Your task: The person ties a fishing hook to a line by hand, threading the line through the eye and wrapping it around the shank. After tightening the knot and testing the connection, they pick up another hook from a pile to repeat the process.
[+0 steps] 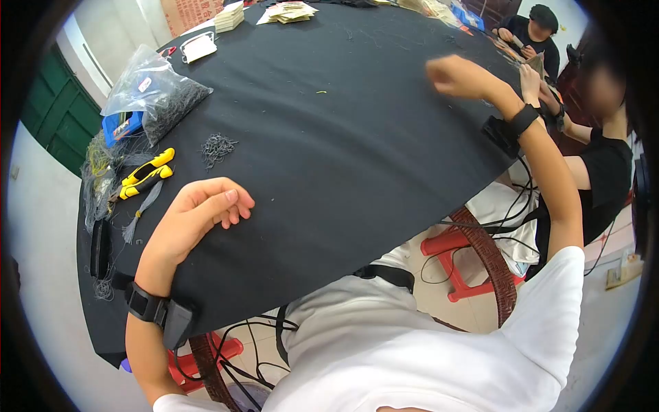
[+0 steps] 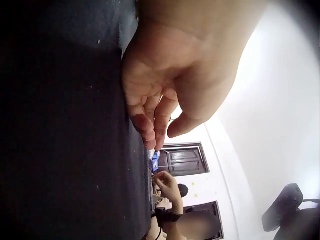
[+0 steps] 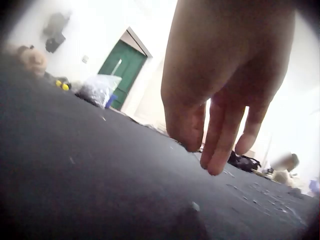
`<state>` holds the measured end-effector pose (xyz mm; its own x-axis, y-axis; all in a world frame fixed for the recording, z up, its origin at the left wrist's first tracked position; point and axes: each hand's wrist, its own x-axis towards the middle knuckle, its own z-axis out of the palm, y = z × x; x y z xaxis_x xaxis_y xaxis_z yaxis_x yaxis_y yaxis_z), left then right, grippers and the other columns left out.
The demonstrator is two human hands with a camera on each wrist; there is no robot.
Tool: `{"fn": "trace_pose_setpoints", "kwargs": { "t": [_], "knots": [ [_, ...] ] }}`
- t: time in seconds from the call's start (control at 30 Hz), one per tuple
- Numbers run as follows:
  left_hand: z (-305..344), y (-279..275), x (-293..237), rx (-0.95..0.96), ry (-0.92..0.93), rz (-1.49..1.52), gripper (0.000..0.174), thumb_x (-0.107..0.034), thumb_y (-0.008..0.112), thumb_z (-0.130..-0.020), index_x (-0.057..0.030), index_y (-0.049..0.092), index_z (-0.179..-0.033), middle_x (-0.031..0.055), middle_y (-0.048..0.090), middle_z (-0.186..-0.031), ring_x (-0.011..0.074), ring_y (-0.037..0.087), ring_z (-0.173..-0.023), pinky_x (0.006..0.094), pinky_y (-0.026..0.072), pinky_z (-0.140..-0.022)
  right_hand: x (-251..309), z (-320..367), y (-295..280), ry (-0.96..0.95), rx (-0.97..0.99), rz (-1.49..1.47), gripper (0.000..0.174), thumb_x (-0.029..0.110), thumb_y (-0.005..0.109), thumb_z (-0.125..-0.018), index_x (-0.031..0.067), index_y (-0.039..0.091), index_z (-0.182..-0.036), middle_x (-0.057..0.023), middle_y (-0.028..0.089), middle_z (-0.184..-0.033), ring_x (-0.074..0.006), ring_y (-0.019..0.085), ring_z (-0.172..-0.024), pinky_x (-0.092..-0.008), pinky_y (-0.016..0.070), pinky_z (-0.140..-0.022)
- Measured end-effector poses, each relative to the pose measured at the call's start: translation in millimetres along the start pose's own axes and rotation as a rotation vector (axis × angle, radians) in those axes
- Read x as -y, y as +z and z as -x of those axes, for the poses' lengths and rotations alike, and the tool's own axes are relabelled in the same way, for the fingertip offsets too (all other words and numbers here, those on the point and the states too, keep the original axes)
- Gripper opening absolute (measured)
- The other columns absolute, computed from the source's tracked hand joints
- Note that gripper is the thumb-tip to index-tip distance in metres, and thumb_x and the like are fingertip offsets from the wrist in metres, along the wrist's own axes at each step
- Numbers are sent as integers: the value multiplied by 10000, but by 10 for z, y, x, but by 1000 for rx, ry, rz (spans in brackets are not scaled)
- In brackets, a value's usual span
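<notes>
My left hand (image 1: 206,206) rests at the near left of the black-covered table (image 1: 357,178), fingers loosely bent and holding nothing. In the left wrist view, the same hand (image 2: 165,75) has its thumb apart from the fingers. A small pile of dark grey strings or loops (image 1: 218,150) lies just beyond it. To its left are pliers (image 1: 145,165) with yellow and black handles and a tied bundle of grey thread (image 1: 143,213). My right hand (image 1: 460,77), blurred, is over the far right of the table. The right wrist view shows that hand (image 3: 225,85) with fingers hanging loosely downward, nothing between them.
A clear plastic bag (image 1: 175,103) of dark bits stands at the left beside a blue box (image 1: 122,128). Tangled threads (image 1: 96,178) lie along the left edge. Paper stacks (image 1: 287,12) are at the back. Other people (image 1: 539,41) sit at the right.
</notes>
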<state>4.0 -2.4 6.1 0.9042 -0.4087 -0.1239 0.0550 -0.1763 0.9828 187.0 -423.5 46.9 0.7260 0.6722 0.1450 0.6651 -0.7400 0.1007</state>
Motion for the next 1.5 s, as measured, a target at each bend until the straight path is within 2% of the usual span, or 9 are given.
{"fn": "trace_pose_setpoints", "kwargs": {
  "t": [0.17, 0.23, 0.37, 0.43, 0.57, 0.63, 0.83, 1.27, 1.5],
  "knots": [
    [5, 32, 2, -121, 28, 159, 224, -172, 480, -905, 1, 593, -990, 34, 588, -856, 57, 513, -756, 181, 401, -662, 1204, -323, -74, -326, -263, -223, 107, 117, 560, -713, 50, 514, -782, -92, 547, -702, -251, 564, -658, -352, 439, -586],
    [-13, -15, -1, -196, 105, 209, 301, -226, 442, -920, 3, 547, -1083, 72, 588, -986, 103, 535, -876, 213, 410, -708, 1766, -428, -166, -360, -13, -513, 145, 194, 550, -714, 75, 565, -795, -107, 594, -712, -286, 604, -698, -396, 466, -608],
    [28, -133, 147, -165, 270, 421, 396, -318, 416, -927, -39, 461, -1204, 94, 553, -1147, 193, 539, -1014, 290, 448, -715, 2564, -751, -240, -669, -112, -859, 151, 134, 547, -744, 54, 583, -867, -72, 598, -657, -239, 587, -602, -344, 455, -573],
    [70, -106, 245, -492, 251, 690, 454, -386, 411, -921, -48, 439, -1223, 95, 547, -1151, 221, 554, -988, 311, 459, -717, 2850, -973, -313, -789, -252, -1005, 196, 145, 566, -742, 32, 601, -899, -74, 608, -653, -192, 586, -583, -306, 469, -568],
    [64, -193, 70, 30, 330, 687, 536, -438, 329, -922, 34, 509, -1102, 175, 613, -973, 245, 582, -882, 344, 436, -815, 2987, -1082, -593, -461, -201, -1531, 191, 146, 623, -691, 0, 630, -814, -117, 631, -662, -154, 620, -610, -267, 487, -558],
    [43, -149, 23, -183, 228, 622, 573, -444, 297, -913, 57, 541, -1043, 185, 619, -955, 240, 590, -856, 319, 435, -808, 2907, -1155, -445, -358, -273, -1633, 174, 131, 626, -709, 2, 626, -826, -84, 622, -655, -121, 597, -600, -248, 468, -539],
    [46, -141, -19, -114, 104, 542, 635, -503, 276, -896, 32, 541, -1108, 139, 627, -972, 173, 588, -854, 272, 441, -772, 2656, -983, -6, -59, 53, -1615, 155, 194, 615, -811, 82, 595, -917, 46, 501, -631, 2, 335, -512, -164, 207, -447],
    [50, -143, 83, -400, 45, 223, 273, -288, 572, -872, -33, 621, -959, -110, 262, -528, -2, 211, -459, 191, 151, -425, 2577, -984, 168, -157, 86, -1427, 160, 231, 606, -826, 90, 597, -901, 50, 504, -621, -16, 431, -547, -158, 304, -483],
    [53, -72, 50, -282, 8, 1, 214, -261, 608, -840, -62, 668, -889, -99, 407, -554, -6, 254, -452, 183, 161, -411, 2104, -1411, 341, -218, -176, -743, 151, 166, 577, -805, 31, 608, -865, 14, 549, -676, -66, 499, -618, -217, 402, -560]
  ]
}}
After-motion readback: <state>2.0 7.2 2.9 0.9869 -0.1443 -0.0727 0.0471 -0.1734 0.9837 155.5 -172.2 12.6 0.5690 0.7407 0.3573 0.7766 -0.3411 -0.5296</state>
